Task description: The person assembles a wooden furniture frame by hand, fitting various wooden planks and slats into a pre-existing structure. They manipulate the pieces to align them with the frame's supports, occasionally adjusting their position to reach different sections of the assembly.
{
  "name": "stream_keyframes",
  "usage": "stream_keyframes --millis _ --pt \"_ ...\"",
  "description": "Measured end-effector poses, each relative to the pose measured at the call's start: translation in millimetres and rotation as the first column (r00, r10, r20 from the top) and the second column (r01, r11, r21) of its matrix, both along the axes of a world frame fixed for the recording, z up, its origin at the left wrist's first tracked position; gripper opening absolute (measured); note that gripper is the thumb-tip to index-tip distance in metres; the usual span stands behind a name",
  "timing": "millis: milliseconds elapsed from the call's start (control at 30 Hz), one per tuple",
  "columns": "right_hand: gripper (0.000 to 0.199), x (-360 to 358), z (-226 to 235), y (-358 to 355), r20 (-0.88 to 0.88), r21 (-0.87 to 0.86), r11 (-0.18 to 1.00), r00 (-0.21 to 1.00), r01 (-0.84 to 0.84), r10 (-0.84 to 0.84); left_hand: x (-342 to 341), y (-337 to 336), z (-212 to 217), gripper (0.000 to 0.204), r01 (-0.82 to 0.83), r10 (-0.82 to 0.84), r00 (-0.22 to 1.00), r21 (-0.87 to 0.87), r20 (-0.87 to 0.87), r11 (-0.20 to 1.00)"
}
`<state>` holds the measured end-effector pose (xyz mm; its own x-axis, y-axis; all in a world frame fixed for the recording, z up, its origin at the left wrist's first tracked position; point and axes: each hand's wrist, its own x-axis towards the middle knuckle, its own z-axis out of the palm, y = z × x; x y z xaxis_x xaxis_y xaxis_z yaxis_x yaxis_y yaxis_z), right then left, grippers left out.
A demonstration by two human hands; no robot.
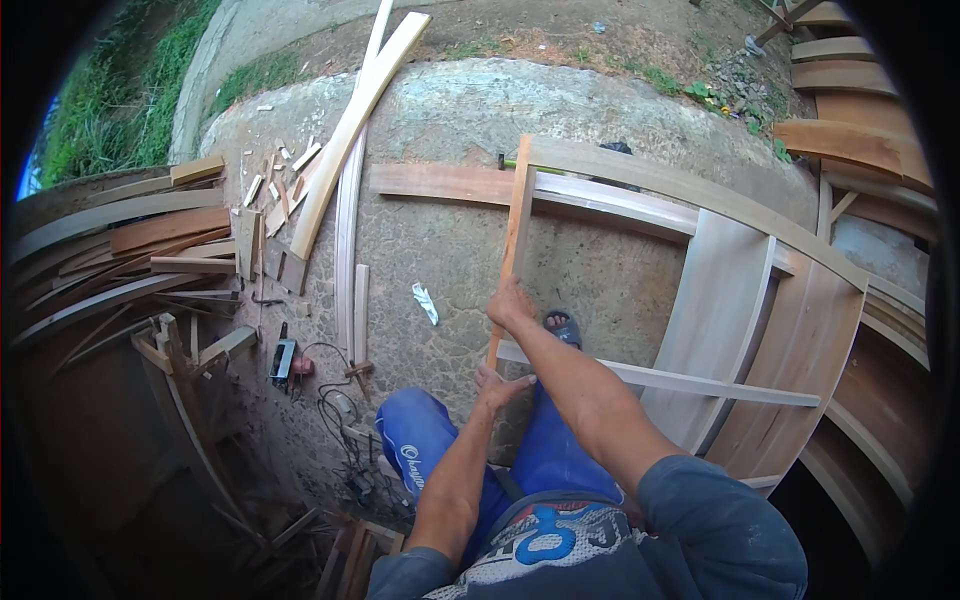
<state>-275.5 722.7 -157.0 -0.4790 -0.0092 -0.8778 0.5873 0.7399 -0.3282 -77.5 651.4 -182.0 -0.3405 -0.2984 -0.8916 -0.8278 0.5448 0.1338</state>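
A large wooden frame [519,215] of pale rails, with broad wooden panels [705,320] set into its right part, leans across the ground in front of me and to my right. My right hand [511,304] is closed around its left end rail, below the middle. Lower on the same rail, near its close end, my left hand [496,388] grips with the thumb stretched out to the right. A crossbar [660,377] runs from near my hands to the right, passing under my right forearm. The fingers' undersides are partly hidden.
A long board [440,184] lies on the ground beneath the frame's far side. Long planks [360,130] and offcuts [275,190] lie ahead to the left. A power tool [285,362] and tangled cord [335,410] sit left of my knee. Timber stacks [120,250] flank the left; curved wooden pieces [850,150] stand right.
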Motion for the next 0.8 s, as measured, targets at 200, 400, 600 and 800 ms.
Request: stream_keyframes --millis 200,400,600,800 --pt "0.068 -2 -1 -2 0.031 -0.040 0.994 0.994 0.105 -0.103 -11 -36 8 0.096 -0.077 0.111 0.993 0.445 -0.050 0.892" --pt "0.074 4 -10 -8 -0.034 0.077 0.990 0.992 0.120 -0.118 -131 -96 -30 0.067 -0.325 0.321 0.941 0.567 0.112 0.756" --pt "0.057 8 -13 -11 -0.056 0.144 0.962 0.973 0.232 -0.226 -254 -2 -36 0.043 0.215 0.059 0.940 0.718 -0.336 0.662" --pt "0.060 55 13 -22 -0.383 0.182 0.901 0.872 0.393 -0.303 -242 15 -77 0.027 0.263 0.017 0.836 0.427 -0.549 0.865"
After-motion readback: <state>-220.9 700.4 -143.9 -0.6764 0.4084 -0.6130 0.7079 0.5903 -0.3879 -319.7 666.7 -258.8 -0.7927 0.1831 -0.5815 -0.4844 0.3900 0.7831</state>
